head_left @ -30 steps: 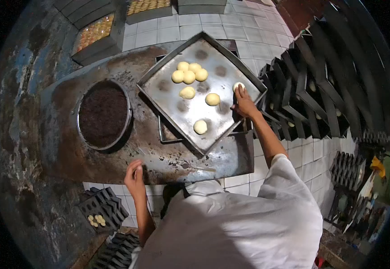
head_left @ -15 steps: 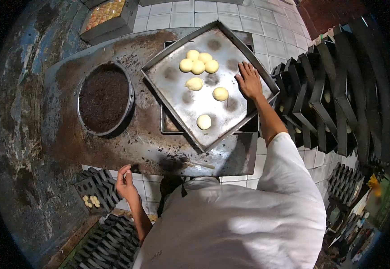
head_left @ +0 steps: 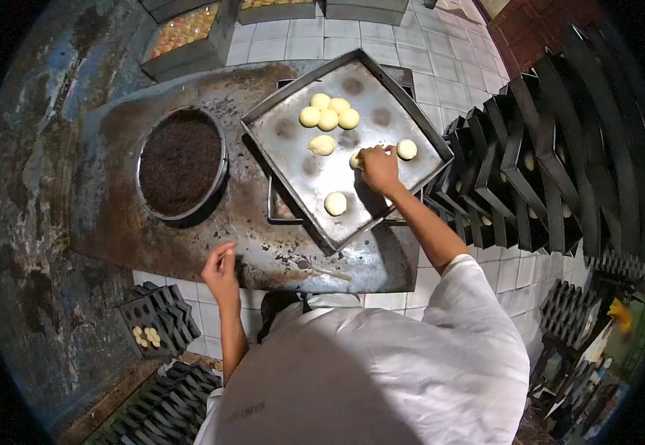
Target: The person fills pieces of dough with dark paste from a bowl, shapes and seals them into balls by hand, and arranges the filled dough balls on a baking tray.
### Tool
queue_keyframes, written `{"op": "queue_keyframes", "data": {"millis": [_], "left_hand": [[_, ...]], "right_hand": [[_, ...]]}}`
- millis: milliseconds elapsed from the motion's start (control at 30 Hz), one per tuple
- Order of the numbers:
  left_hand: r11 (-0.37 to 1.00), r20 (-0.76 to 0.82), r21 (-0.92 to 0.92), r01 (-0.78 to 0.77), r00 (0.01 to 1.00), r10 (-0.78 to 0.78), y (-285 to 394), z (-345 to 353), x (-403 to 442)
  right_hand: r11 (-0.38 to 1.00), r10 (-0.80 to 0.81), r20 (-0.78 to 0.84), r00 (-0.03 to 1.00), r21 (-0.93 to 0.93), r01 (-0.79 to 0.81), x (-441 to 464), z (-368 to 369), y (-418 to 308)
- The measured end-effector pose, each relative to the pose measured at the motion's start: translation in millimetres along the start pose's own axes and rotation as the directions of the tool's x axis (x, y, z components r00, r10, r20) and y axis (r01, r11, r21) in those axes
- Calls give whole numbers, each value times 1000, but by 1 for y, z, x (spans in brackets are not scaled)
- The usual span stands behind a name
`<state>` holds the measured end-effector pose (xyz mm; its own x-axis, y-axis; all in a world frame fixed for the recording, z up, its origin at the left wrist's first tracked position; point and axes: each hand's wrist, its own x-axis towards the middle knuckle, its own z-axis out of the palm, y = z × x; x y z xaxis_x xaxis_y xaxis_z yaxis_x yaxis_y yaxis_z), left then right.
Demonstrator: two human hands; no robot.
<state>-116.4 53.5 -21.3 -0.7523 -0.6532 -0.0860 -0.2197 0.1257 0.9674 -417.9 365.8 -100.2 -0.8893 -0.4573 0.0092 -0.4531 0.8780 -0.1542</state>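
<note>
My right hand point(head_left: 380, 170) is over the square metal tray point(head_left: 285, 185), its fingers closed on a pale yellow dough ball point(head_left: 355, 159) that they partly hide. Another dough ball point(head_left: 406, 149) sits just right of that hand. Farther back on the tray, several dough balls point(head_left: 328, 119) touch in a cluster, with a pointed dough piece point(head_left: 322, 145) in front of them. A single dough ball point(head_left: 335, 203) lies near the tray's front corner. Over the table's front edge, my left hand point(head_left: 221, 273) hovers with loosely bent fingers, thumb apart, holding nothing visible.
A round pan of dark crumbs point(head_left: 178, 165) stands left on the worn table point(head_left: 107, 222). Beneath the square tray lies another tray point(head_left: 282, 208). Dark metal molds point(head_left: 519, 163) are stacked at right. A thin tool point(head_left: 330, 273) rests near the front edge.
My right hand has moved left from the tray's right side and closed on a dough ball. A dough ball now shows where that hand was. My left hand has shifted slightly right.
</note>
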Motion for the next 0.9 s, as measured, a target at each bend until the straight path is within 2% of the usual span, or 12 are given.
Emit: {"op": "queue_keyframes", "data": {"millis": [33, 67, 100, 167, 200, 300, 533, 567, 633, 700, 833, 900], "left_hand": [[999, 55, 21, -34, 998, 33, 9, 9, 2], [996, 78, 44, -83, 994, 79, 15, 18, 4], [998, 136, -7, -68, 988, 68, 18, 27, 8], [995, 260, -97, 28, 965, -2, 35, 56, 15], [994, 335, -112, 10, 942, 29, 50, 72, 16], [957, 466, -277, 82, 883, 59, 75, 129, 22], [825, 837, -364, 433, 540, 86, 123, 160, 3], [829, 837, -359, 430, 540, 83, 116, 157, 1], [712, 737, -491, 502, 675, 31, 98, 146, 2], [631, 760, -534, 562, 646, 69, 82, 117, 11], [734, 636, -468, 492, 764, -107, 52, 17, 17], [888, 418, -270, 373, 876, -241, 26, -49, 9]], "right_hand": [[974, 127, 135, 983, 170, -150, 3, -15, -2], [902, 208, 122, 970, 360, -239, 6, -15, 10], [714, 251, 164, 954, 634, -297, 6, -16, 25], [249, 98, 247, 964, 932, -265, -4, -59, 29], [253, 97, 242, 965, 932, -259, -12, -85, 20], [-254, -86, 274, 958, 924, -287, -46, -150, -16], [-537, -35, 83, 996, 839, -89, -78, -164, -74], [-571, -38, 86, 996, 816, -92, -79, -156, -76], [-603, -62, 65, 996, 793, -89, -83, -144, -84], [-688, -75, 140, 987, 709, -153, -88, -140, -94], [-804, -79, 223, 972, 562, -194, -86, -124, -118], [-855, -146, 206, 968, 466, -228, -84, -111, -130]]}}
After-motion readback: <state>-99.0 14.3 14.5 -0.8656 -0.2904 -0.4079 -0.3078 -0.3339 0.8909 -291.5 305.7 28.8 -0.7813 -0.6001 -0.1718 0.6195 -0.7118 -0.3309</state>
